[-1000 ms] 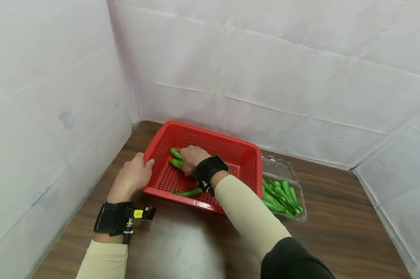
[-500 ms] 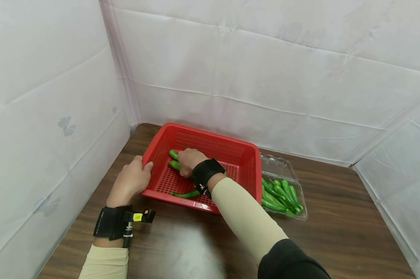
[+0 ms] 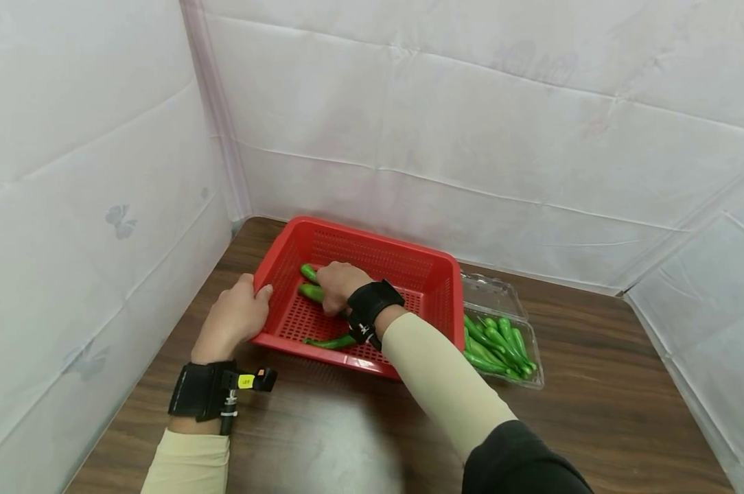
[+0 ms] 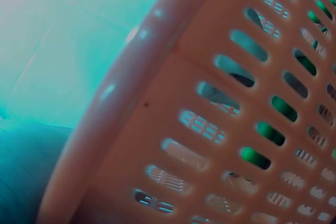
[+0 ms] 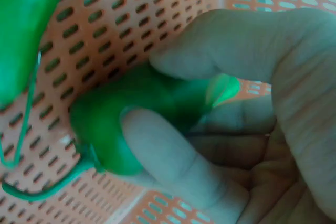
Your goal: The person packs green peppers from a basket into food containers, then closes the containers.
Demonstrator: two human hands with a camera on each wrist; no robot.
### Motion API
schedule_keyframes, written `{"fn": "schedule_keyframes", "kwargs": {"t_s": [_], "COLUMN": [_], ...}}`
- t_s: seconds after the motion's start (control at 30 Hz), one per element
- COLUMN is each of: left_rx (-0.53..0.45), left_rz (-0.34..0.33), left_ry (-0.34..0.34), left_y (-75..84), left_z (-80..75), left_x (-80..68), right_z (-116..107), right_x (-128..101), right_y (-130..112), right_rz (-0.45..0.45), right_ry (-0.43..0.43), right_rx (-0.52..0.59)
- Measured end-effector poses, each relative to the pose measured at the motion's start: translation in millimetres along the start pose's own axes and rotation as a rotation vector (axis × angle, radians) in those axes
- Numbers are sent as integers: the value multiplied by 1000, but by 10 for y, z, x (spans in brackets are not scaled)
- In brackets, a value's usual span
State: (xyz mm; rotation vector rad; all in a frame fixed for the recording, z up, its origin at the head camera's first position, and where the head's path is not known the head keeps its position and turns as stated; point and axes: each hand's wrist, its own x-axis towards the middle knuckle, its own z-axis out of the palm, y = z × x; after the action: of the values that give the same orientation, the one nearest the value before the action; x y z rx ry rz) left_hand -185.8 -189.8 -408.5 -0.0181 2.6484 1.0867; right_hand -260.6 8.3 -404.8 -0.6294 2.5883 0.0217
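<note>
Head view: your right hand (image 3: 338, 283) was inside the red perforated plastic basket (image 3: 430, 271), fingers curled down onto a glossy green pepper (image 3: 311, 292) lying on the basket floor near the left wall. A second green pepper (image 3: 309, 272) lay just behind it, and a thin curved green pepper (image 3: 331, 342) lay near the front wall, beside your black wrist strap (image 3: 372, 305). Your left hand (image 3: 235, 317) held the basket's left rim, thumb on the top edge and fingers down the outer wall. The basket stood on the dark wood-grain tabletop (image 3: 594, 384). Just to its right sat an open clear plastic clamshell tray (image 3: 498, 295) filled with more green peppers (image 3: 492, 346). White sheeting (image 3: 471, 116) enclosed the table on three sides.

Left wrist view: only the slotted outer wall of the basket (image 4: 220, 129) showed at close range (green showed through several slots). The fingers were out of view here.

Right wrist view: your right hand (image 5: 252, 124) pinched the glossy green pepper (image 5: 152, 111) between the thumb (image 5: 168, 161) and curled fingers (image 5: 220, 51), closed firmly round its body. The pepper rested just above the basket floor (image 5: 131, 19); whether it was touching could not be told. Another green pepper (image 5: 26, 30) lay at upper left, well apart from the grip.
</note>
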Motion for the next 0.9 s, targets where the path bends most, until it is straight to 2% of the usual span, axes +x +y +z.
{"fn": "schedule_keyframes", "kwargs": {"t_s": [0.1,0.33,0.7,0.9], "left_rx": [3,12,26,19], "left_rz": [7,8,9,10], "left_ry": [-4,-14,-4,-9], "left_y": [10,23,-57,-102], "left_z": [8,-19,-117,-137], "left_x": [16,43,76,80], "right_z": [4,-51,-512,-653], "right_x": [-29,-136,-567,-792], "right_y": [53,128,318,483], "right_rz": [10,9,-108,-147], "right_ry": [-12,-23,3,17], "right_rx": [60,90,32,24]}}
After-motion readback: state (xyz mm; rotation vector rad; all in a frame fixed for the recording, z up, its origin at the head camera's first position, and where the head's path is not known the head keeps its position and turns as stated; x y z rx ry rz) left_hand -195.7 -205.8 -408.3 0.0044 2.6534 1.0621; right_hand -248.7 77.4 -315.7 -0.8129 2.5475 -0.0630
